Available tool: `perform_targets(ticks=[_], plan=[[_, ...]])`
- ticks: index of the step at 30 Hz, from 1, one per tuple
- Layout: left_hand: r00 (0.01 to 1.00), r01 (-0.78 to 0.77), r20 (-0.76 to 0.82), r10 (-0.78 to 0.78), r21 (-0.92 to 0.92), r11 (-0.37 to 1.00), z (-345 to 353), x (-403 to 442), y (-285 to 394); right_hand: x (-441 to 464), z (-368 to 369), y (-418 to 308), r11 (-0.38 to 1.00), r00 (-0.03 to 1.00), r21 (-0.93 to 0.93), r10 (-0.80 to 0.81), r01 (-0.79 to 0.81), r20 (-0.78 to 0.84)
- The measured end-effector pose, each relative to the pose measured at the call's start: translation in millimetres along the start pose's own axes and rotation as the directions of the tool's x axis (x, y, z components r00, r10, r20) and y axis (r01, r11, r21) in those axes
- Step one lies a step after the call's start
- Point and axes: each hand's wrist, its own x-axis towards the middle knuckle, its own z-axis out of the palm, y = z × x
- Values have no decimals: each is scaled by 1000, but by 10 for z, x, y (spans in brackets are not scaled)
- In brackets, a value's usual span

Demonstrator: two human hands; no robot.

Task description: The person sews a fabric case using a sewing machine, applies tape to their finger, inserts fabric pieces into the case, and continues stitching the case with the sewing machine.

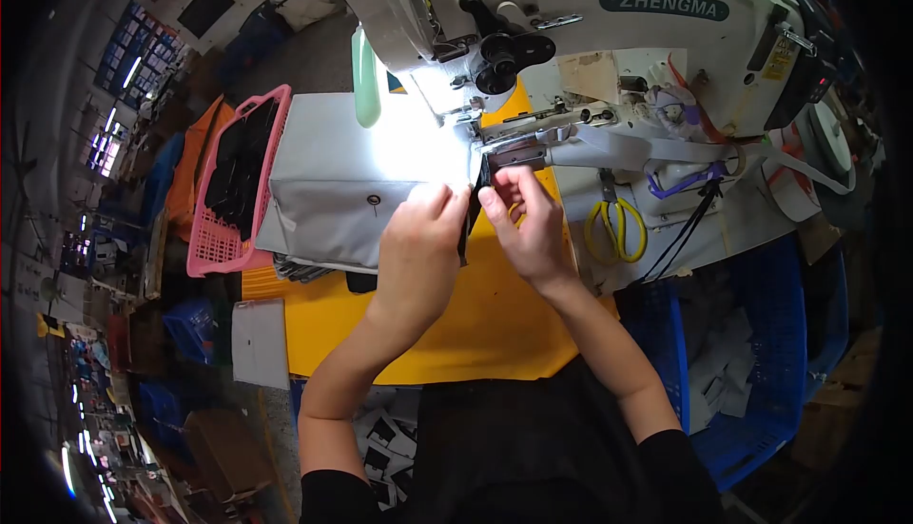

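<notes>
A grey fabric panel (323,210) with a metal eyelet (374,200) lies under the sewing machine's needle area (473,125). My left hand (418,253) is closed on the panel's right edge, its fingertips just in front of the presser foot. A narrow black strip (483,177) runs along that edge between my hands. Close beside it, my right hand (525,229) has its thumb and forefinger pinched at the strip, with the other fingers curled. The lamp's glare washes out the panel near the needle.
A pink basket (226,256) with black pieces stands left. Yellow-handled scissors (616,231) lie right of my right hand. White tape (656,150) feeds in from the right. Yellow sheeting (495,334) covers the near worktop. A blue crate (780,410) holds grey pieces at lower right.
</notes>
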Motion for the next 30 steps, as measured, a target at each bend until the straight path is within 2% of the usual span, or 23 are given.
perform_targets(ticks=[1, 2, 5, 6, 8, 10, 12, 15, 17, 19, 21, 24, 27, 30], plan=[[999, 39, 33, -36, -77, 996, -23, 43, 2, 68, -13, -18, 999, 1000, 40, 12, -13, 23], [999, 33, 35, -30, -76, 997, -41, 71, 0, 126, -25, -27, 996, 999, 79, 24, -27, 47], [994, 100, 64, -83, -324, 941, -70, 129, -21, 174, -40, 10, 990, 997, 136, 25, -34, 71], [994, 101, 67, -84, -323, 941, -59, 143, -22, 173, -38, 34, 988, 997, 152, 15, -26, 77], [990, 137, 80, -113, -431, 892, -30, 154, -18, 147, -37, 67, 985, 996, 173, 12, -26, 85], [988, 155, 87, -129, -482, 862, 3, 152, -4, 127, -65, 96, 983, 996, 172, -73, 65, 40], [996, 83, 44, -72, -423, 902, 61, 123, 14, 97, -92, 143, 978, 992, 172, -122, 116, 25], [1000, 3, 9, 0, -333, 943, 133, 109, 14, -67, -87, 320, 956, 930, -186, -157, 228, 331], [995, -99, -13, 98, -212, 972, 175, 104, 17, -41, -12, 363, 955, 928, -209, -130, 212, 348], [993, -120, -10, 120, -152, 981, 211, 89, 27, -20, 90, 389, 949, 925, -256, -77, 182, 372], [984, -181, 5, 181, -28, 983, 237, 91, 32, -77, 222, 490, 953, 928, -254, -65, 167, 367], [982, -188, 1, 188, 6, 982, 262, 110, 39, -125, 374, 589, 959, 939, -250, -42, 134, 342], [981, -193, -22, 195, 57, 979, 299, 154, 23, -125, 441, 618, 978, 973, -189, -41, 85, 226], [976, -197, -65, 206, 127, 972, 311, 205, 4, -47, 459, 601, 984, 971, -165, -28, 69, 239]])
